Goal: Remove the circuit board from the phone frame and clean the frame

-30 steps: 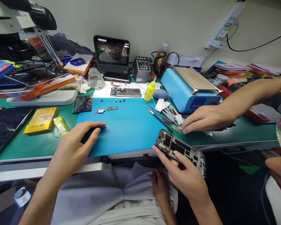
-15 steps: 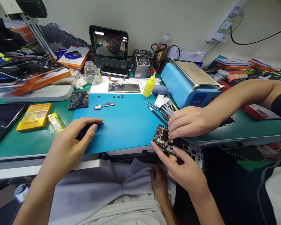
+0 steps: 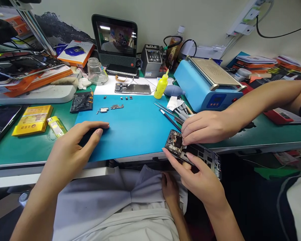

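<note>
My left hand [image 3: 75, 144] rests at the near edge of the blue mat [image 3: 130, 134], open, with thumb and index finger apart and nothing between them. My right hand [image 3: 171, 189] lies on my lap, seemingly relaxed and open, its fingertips partly hidden. To the right, a co-worker's lower hand [image 3: 203, 184] supports an opened phone [image 3: 175, 144] with its inner parts bare. The co-worker's other hand [image 3: 208, 125] pinches at the phone's board; what its fingertips hold is hidden. On the mat lie small phone parts [image 3: 117, 106] and a metal-cased part [image 3: 104, 109].
Behind the mat are a phone back panel [image 3: 140, 88], yellow bottle [image 3: 161, 85], glass jar [image 3: 96, 72] and screen device [image 3: 115, 40]. A blue heating machine [image 3: 203, 87] stands right. A battery [image 3: 81, 101], yellow box [image 3: 33, 120] and lighter [image 3: 57, 126] lie left.
The whole view has shifted slightly. My hands keep the same pose, and the co-worker's hands stay on the phone with little visible movement.
</note>
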### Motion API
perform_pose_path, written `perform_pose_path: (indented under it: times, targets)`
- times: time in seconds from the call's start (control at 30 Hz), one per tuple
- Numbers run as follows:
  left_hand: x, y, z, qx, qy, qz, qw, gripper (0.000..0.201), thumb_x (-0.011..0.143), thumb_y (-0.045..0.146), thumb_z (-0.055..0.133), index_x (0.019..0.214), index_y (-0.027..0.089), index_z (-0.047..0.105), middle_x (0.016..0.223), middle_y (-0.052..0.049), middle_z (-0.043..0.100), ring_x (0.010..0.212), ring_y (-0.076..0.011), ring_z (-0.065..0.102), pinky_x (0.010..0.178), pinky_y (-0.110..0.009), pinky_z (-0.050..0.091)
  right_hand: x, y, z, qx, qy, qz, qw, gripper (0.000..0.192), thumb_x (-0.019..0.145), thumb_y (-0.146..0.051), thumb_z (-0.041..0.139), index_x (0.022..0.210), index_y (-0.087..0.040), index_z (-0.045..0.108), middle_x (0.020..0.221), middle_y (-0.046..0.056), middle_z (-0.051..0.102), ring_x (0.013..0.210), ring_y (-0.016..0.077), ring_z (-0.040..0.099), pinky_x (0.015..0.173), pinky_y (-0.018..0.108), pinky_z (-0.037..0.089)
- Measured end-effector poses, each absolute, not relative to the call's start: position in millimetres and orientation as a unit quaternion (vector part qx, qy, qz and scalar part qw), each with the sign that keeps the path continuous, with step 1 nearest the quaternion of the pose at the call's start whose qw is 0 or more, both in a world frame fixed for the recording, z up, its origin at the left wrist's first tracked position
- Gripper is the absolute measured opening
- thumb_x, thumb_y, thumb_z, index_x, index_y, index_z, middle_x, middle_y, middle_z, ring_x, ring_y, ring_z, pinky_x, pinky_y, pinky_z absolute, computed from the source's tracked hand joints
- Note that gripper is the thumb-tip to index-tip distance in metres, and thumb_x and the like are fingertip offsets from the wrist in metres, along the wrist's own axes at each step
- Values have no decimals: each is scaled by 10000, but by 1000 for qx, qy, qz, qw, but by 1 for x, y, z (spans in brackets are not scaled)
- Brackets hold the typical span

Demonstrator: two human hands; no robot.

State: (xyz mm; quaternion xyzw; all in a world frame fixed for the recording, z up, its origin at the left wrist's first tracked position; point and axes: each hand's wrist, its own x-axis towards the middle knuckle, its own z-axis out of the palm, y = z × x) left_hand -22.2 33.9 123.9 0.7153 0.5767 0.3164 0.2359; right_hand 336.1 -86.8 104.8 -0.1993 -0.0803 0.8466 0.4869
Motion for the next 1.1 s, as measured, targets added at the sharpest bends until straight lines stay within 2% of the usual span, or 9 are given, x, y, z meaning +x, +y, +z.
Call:
perform_pose_path:
  times: [0.27, 0.37, 0.5, 0.63, 0.73, 0.83, 0.9, 1.0, 1.1]
  targets:
    - [-21, 31, 129, 713, 580, 310, 244, 386, 1139, 611, 600, 1327, 360, 824, 1398, 32, 831, 1346, -264, 744, 872, -276, 582, 339, -89, 95, -288, -137, 805, 499, 708, 1062, -377, 846, 1547, 85, 618, 700, -187, 544, 779, -166, 634, 1040, -89, 240]
    - [-22, 32, 129, 714, 578, 309, 247, 369, 1145, 596, 605, 1327, 360, 823, 1399, 40, 828, 1352, -251, 744, 850, -259, 572, 340, -90, 96, -361, -138, 768, 510, 459, 1187, -340, 603, 1468, -1, 730, 641, -155, 442, 746, -133, 638, 956, -86, 335]
    - [-21, 31, 130, 712, 579, 309, 250, 369, 1149, 612, 600, 1324, 373, 820, 1391, 51, 826, 1337, -239, 740, 701, -234, 522, 336, -88, 108, -419, -51, 730, 538, 624, 1226, -202, 231, 1349, -49, 823, 606, -86, 400, 607, -57, 569, 803, -68, 424]
    - [-20, 31, 129, 712, 578, 314, 247, 355, 1143, 607, 604, 1315, 387, 824, 1365, 59, 829, 1301, -236, 747, 709, -240, 532, 335, -86, 114, -351, 143, 751, 541, 551, 1167, -173, 332, 1378, -80, 833, 594, -73, 415, 557, -8, 510, 737, -28, 469]
    - [-21, 33, 127, 713, 574, 320, 245, 361, 1132, 619, 600, 1305, 399, 829, 1353, 55, 834, 1278, -251, 763, 693, -263, 537, 341, -87, 110, -162, 353, 756, 527, 592, 1125, -205, 476, 1674, -15, 591, 621, -110, 383, 594, 1, 527, 852, 3, 502]
    - [-23, 33, 125, 714, 571, 324, 243, 341, 1131, 624, 594, 1299, 435, 824, 1358, 76, 833, 1306, -250, 761, 698, -273, 547, 344, -86, 107, 122, 601, 694, 377, 797, 1038, -57, 613, 1801, -81, 387, 623, -160, 309, 634, -21, 536, 980, 24, 483]
    - [-23, 33, 124, 714, 570, 327, 243, 327, 1132, 622, 595, 1294, 451, 822, 1357, 90, 833, 1319, -241, 759, 703, -271, 551, 342, -85, 109, 326, 736, 568, 172, 745, 1054, 38, 532, 1733, -267, 552, 627, -147, 294, 609, -36, 494, 955, -8, 453]
    - [-23, 33, 124, 714, 568, 329, 241, 332, 1132, 622, 594, 1300, 450, 823, 1356, 87, 835, 1312, -243, 762, 698, -273, 551, 337, -83, 115, 562, 794, 208, -105, 669, 1161, -51, 282, 1381, -339, 844, 627, -92, 277, 520, 9, 366, 808, -39, 439]
    - [-24, 33, 123, 716, 567, 331, 238, 341, 1132, 624, 592, 1302, 445, 828, 1328, 77, 842, 1265, -247, 775, 718, -281, 562, 336, -81, 117, 654, 699, -151, -247, 659, 1160, -189, 248, 1218, -225, 904, 586, -71, 265, 493, 59, 301, 703, -23, 447]
